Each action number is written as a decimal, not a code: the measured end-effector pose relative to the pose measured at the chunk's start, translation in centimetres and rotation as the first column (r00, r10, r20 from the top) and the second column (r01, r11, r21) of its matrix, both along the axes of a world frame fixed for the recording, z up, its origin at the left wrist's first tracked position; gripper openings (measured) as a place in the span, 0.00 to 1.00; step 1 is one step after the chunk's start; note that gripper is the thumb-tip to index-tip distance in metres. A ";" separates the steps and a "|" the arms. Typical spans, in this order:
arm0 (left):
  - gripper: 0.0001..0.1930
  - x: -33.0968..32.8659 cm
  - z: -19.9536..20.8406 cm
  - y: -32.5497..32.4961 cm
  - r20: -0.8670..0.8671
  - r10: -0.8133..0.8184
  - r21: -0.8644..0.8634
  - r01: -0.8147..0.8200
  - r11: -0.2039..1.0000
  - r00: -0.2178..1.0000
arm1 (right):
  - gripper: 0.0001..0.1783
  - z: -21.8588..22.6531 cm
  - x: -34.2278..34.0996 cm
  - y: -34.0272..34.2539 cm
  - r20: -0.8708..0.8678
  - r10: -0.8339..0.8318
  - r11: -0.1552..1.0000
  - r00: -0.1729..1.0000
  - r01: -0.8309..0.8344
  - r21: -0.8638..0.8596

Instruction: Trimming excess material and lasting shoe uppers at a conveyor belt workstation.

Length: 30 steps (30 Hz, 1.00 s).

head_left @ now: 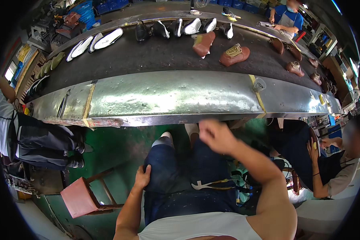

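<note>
My left hand point(142, 176) rests against the outer side of my left thigh, thumb stretched out and holding nothing that I can see. Blurred by motion, my right hand point(217, 136) hovers above my right knee, close to the front edge of the metal-covered bench point(172, 94). Its fingers are smeared, so I cannot make out anything in it. Across my lap lies a pale forked strip point(213, 185). On the dark belt beyond the metal are a brown lace-up shoe point(234, 55) with olive laces and a slightly blurred brown shoe point(204, 44).
Black and white shoes point(193, 26) line the belt's far side. A small clear cup point(259, 84) stands on the metal. To my left are a pink-seated stool point(81, 197) and a person in dark trousers point(44, 138). Another person point(328, 160) sits at right; one works across the belt point(288, 20).
</note>
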<state>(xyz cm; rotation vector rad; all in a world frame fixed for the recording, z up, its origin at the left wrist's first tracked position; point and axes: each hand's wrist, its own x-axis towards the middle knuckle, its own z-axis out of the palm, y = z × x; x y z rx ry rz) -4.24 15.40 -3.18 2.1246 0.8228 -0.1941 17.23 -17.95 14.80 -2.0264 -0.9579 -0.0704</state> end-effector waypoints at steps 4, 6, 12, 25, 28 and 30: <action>0.31 0.5 1.3 0.2 -0.090 -0.132 -0.005 0.132 0.991 0.987 | 0.26 -6.6 -12.6 -6.6 -0.209 -0.003 0.825 0.978 -0.116 -0.553; 0.28 0.6 3.0 0.3 -0.215 -0.316 0.183 0.356 0.916 0.924 | 0.31 -7.7 -16.8 -9.0 -0.354 0.035 0.731 0.935 -0.265 -0.628; 0.25 -1.5 10.8 -0.1 -0.256 -0.412 0.454 0.485 0.747 0.875 | 0.32 -7.7 -18.9 -10.9 -0.492 -0.130 0.716 0.861 -0.262 -0.647; 0.28 10.6 20.0 -1.3 0.210 -0.485 0.074 0.481 0.874 0.849 | 0.23 3.9 8.8 -3.0 -0.200 -0.230 0.964 0.952 0.195 -0.179; 0.25 20.6 22.1 -4.1 0.384 -0.591 0.236 0.543 0.806 0.710 | 0.26 1.5 20.8 -0.8 0.196 -0.422 0.907 0.885 0.406 0.115; 0.27 28.2 22.2 -6.1 0.466 -0.655 0.397 0.521 0.756 0.595 | 0.23 0.4 26.9 -0.5 0.329 -0.523 0.852 0.787 0.475 0.219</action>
